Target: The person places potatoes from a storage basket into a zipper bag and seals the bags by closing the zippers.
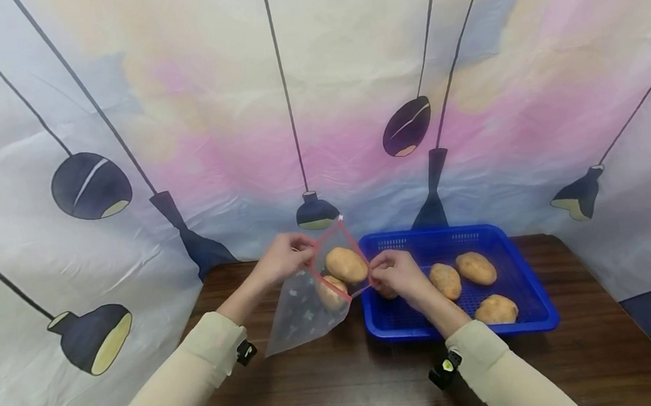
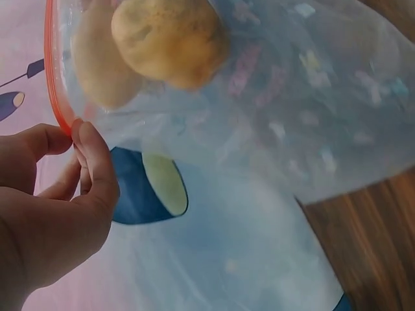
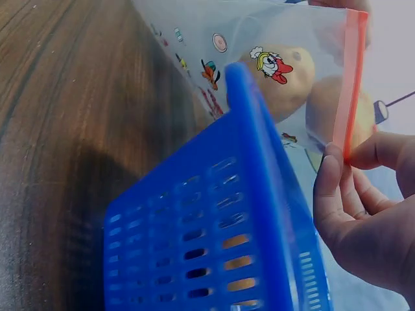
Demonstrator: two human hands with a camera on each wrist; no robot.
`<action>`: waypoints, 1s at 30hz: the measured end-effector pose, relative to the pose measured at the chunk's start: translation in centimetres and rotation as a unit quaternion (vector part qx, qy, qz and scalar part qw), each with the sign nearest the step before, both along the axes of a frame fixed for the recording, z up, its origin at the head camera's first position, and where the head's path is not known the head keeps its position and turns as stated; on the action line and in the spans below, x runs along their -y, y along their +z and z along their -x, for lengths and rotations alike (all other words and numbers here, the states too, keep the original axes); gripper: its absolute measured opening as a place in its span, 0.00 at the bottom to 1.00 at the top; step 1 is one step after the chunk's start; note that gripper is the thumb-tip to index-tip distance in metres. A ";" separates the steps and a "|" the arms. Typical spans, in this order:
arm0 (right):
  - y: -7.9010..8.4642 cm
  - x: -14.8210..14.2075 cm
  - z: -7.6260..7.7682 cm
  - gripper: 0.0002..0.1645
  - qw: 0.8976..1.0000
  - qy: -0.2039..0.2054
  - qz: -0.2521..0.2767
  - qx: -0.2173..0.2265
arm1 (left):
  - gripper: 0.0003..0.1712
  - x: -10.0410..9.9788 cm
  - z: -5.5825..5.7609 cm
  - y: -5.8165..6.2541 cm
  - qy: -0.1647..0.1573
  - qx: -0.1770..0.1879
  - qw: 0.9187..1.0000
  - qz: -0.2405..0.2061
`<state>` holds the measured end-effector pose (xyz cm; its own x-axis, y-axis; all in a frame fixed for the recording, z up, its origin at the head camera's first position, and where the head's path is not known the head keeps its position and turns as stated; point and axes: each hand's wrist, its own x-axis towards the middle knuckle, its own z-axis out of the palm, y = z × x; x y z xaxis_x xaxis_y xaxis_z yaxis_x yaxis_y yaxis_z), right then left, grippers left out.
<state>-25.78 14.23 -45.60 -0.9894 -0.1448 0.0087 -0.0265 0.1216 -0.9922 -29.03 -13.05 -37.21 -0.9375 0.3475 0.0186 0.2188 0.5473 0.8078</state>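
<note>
A clear zip bag (image 1: 303, 313) with a red zip edge and small printed figures hangs tilted between both hands, its mouth spread apart. Two potatoes are in it: one potato (image 1: 346, 265) lies near the mouth, the other (image 1: 331, 292) beside it, partly behind the red edge. My left hand (image 1: 285, 257) pinches the left end of the zip edge between thumb and fingers, as the left wrist view shows up close. At the opposite end my right hand (image 3: 366, 201) pinches the red strip, just above the left side of the blue basket (image 1: 461, 332).
Inside the basket lie several more potatoes, among them one at the back right (image 1: 476, 268) and one near the front (image 1: 496, 309). The basket stands on a dark wooden table (image 1: 319, 386). A cloth printed with lamps (image 1: 222, 108) hangs behind the table.
</note>
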 end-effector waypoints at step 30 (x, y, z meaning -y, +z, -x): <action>7.6 2.1 -0.2 0.05 0.999 -0.026 0.027 -0.030 | 0.13 3.1 0.9 4.1 0.044 -0.103 0.992 0.061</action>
<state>-25.61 12.16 -37.99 -0.9931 -0.0910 0.0736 -0.0803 0.0716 -0.9942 -29.91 -16.19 -33.07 -0.9452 0.2750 0.1759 0.3189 0.6629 0.6774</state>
